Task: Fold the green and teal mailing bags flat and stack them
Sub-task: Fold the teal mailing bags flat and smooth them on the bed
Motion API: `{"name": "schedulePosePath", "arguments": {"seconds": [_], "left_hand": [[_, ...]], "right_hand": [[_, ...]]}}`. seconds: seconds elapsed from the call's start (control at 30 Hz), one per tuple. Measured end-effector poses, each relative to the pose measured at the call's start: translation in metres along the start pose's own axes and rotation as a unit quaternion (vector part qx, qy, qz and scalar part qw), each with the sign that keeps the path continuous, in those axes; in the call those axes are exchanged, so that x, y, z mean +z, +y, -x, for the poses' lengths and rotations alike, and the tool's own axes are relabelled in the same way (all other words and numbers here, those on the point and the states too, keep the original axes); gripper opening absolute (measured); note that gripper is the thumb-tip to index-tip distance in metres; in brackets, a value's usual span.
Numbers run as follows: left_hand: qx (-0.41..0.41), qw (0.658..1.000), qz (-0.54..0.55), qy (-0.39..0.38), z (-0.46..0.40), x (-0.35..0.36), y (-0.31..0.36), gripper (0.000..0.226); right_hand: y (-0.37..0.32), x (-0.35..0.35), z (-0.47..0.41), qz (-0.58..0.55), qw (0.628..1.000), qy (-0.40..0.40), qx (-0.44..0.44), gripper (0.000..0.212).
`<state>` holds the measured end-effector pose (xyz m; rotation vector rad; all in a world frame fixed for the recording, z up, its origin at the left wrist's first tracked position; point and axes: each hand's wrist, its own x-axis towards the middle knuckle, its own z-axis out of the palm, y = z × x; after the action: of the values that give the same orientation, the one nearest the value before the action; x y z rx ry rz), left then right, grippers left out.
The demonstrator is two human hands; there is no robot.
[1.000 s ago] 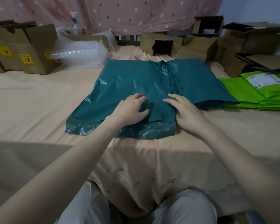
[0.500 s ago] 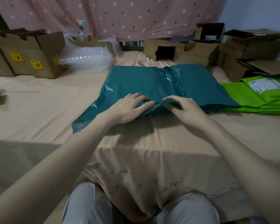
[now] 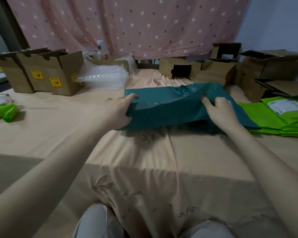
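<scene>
Peach bedsheet (image 3: pixel 58 134) under cardboard boxes (image 3: pixel 46 73); both hands' fingers (image 3: pixel 207 104) grip teal bag (image 3: pixel 170 109).

We cannot see the left hand's (image 3: pixel 118 110) thumb; it is tucked under the teal bag (image 3: pixel 170 107). The teal bag hides part of the green bag stack (image 3: pixel 268 117), and the picture's right edge cuts that stack off. The white label (image 3: pixel 285 107) is too small to read. The green bag (image 3: pixel 3 112) at the left edge is cut off too.
</scene>
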<state>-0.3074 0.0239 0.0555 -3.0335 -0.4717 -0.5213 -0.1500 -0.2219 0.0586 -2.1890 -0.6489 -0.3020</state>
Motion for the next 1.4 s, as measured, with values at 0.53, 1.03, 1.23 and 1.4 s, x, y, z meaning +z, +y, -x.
{"name": "schedulePosePath", "arguments": {"seconds": [0.53,1.03,1.23,1.4], "left_hand": [[-0.224,0.806,0.548,0.005,-0.006,0.035,-0.009,0.032],[-0.293,0.811,0.464,0.203,-0.022,0.048,-0.029,0.043],[-0.272,0.850,0.394,0.220,-0.015,0.049,-0.040,0.049],[-0.258,0.863,0.352,0.257,-0.010,0.049,-0.046,0.062]], "right_hand": [[0.026,0.005,-0.015,-0.087,0.991,0.085,0.055,0.050],[0.020,0.028,-0.007,-0.209,0.976,0.051,0.023,0.047],[0.017,0.042,-0.008,-0.134,0.987,0.075,-0.040,0.040],[0.025,0.056,-0.004,-0.077,0.994,0.075,-0.014,0.042]]}}
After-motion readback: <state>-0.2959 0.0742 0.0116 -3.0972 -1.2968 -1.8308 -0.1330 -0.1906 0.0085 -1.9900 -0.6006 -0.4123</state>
